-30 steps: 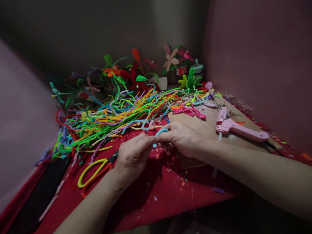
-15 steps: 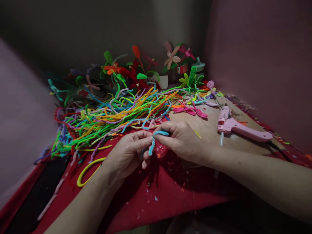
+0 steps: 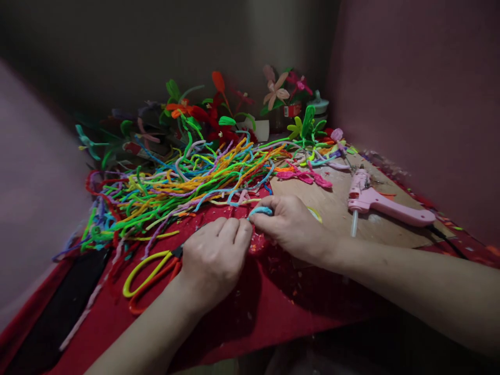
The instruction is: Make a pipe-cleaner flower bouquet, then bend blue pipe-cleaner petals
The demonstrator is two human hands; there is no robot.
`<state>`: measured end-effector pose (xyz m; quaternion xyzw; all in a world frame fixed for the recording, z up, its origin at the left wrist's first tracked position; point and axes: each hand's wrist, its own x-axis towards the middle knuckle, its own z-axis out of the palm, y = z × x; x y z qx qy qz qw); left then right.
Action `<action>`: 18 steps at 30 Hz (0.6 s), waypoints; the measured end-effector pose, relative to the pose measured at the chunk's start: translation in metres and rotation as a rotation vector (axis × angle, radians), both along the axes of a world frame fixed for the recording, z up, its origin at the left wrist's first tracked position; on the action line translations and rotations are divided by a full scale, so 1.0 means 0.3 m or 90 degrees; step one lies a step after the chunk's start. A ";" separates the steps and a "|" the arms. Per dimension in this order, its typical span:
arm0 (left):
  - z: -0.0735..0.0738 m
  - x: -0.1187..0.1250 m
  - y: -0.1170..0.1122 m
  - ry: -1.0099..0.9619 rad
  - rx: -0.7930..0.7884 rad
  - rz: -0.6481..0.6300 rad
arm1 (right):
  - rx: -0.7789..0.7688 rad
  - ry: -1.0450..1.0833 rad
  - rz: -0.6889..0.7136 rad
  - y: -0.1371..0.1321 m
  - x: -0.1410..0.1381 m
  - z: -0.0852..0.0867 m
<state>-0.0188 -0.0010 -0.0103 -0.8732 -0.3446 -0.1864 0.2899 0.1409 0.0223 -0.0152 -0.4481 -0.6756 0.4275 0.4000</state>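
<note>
My left hand [image 3: 214,259] and my right hand [image 3: 292,225] meet over the red cloth [image 3: 250,307], both pinched on a short light-blue pipe cleaner [image 3: 261,211]. Only a small curved loop of it shows above my right thumb; the rest is hidden between the fingers. My left hand is turned knuckles-up, its fingers curled closed against the right fingertips. A big tangle of coloured pipe cleaners [image 3: 183,185] lies just behind both hands.
Yellow-and-orange-handled scissors [image 3: 150,271] lie left of my left hand. A pink glue gun [image 3: 385,205] rests on a brown board [image 3: 344,208] to the right, with pink petal pieces [image 3: 308,178]. Pipe-cleaner flowers [image 3: 219,112] stand at the back. Walls close in on both sides.
My left hand has rolled from palm-side to knuckles-up, covering the hanging end of the blue pipe cleaner. The scissors' handles show again beside it. My right hand stayed almost in place.
</note>
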 end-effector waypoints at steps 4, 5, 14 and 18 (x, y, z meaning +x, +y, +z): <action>0.016 0.002 0.006 0.001 0.012 -0.021 | -0.212 0.172 0.081 0.027 0.007 -0.007; 0.024 -0.005 0.012 -0.068 -0.048 -0.021 | -0.207 0.185 0.087 0.033 0.010 -0.005; 0.052 -0.097 0.102 -0.729 -1.095 -0.049 | 0.053 0.095 0.217 0.016 0.034 0.042; 0.066 -0.080 0.072 -0.638 -1.209 -0.061 | 0.224 -0.009 0.193 0.004 0.036 0.032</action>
